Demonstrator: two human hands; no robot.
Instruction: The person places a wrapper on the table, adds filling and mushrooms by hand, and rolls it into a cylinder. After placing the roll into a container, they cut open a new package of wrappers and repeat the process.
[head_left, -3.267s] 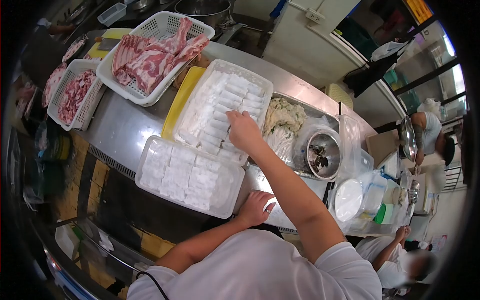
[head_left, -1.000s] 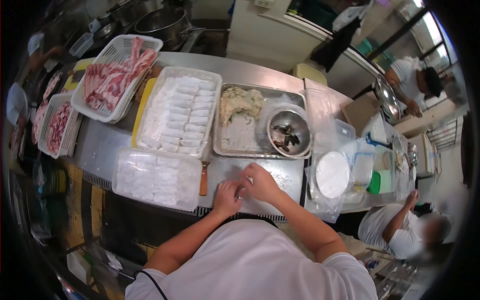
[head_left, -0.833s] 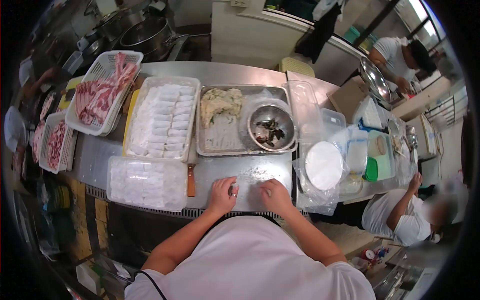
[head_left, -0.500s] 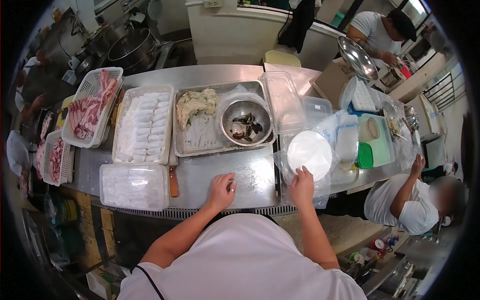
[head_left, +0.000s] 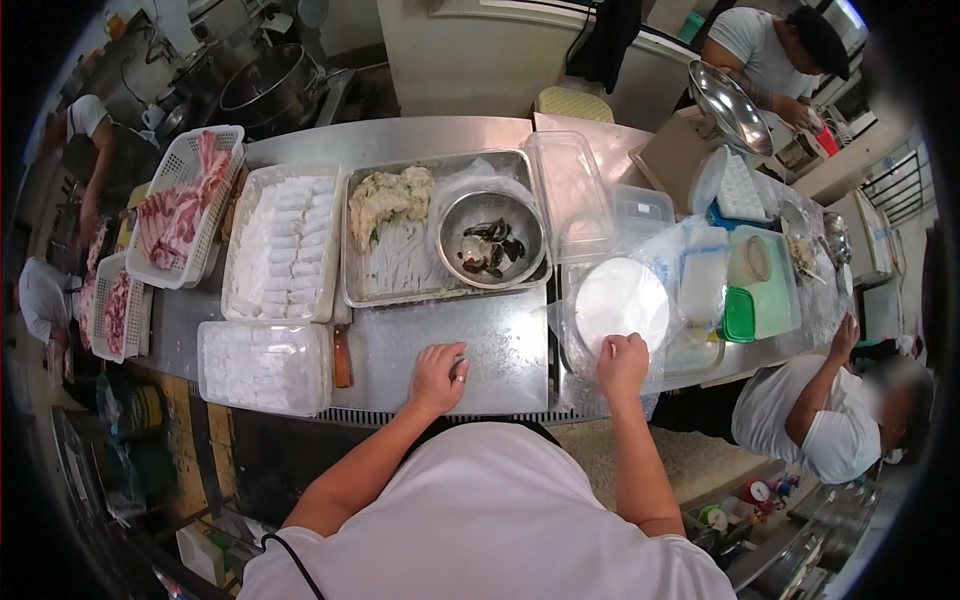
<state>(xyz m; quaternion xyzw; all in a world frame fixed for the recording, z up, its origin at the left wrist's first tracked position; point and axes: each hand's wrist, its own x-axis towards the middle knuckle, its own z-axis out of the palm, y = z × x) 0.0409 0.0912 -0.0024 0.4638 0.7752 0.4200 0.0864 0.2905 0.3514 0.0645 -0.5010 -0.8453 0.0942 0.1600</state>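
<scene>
On the steel table, my left hand (head_left: 438, 380) rests with its fingers curled in. A ring shows on it, and a small dark thing at the fingertips is too small to name. My right hand (head_left: 623, 368) pinches at the near edge of the round white wrappers (head_left: 622, 300), which lie on clear plastic. Whether a single sheet is between the fingers cannot be told. Ahead, a metal tray (head_left: 405, 300) holds a pale, green-flecked filling (head_left: 390, 205) and a steel bowl (head_left: 490, 278) with dark pieces in it.
White rolls (head_left: 300, 235) fill a plastic tub, with a lidded box (head_left: 265, 370) and a wooden-handled knife (head_left: 342, 358) nearby. Raw meat (head_left: 185, 230) lies in white baskets at left. A clear lid (head_left: 570, 190) and a green-lidded container (head_left: 738, 315) are at right. Co-workers stand at both sides.
My right hand has shifted slightly right, and its fingers have drawn together at the wrappers' near edge. My left hand stays nearly in place. At far left, a co-worker's arm has come into clearer view.
</scene>
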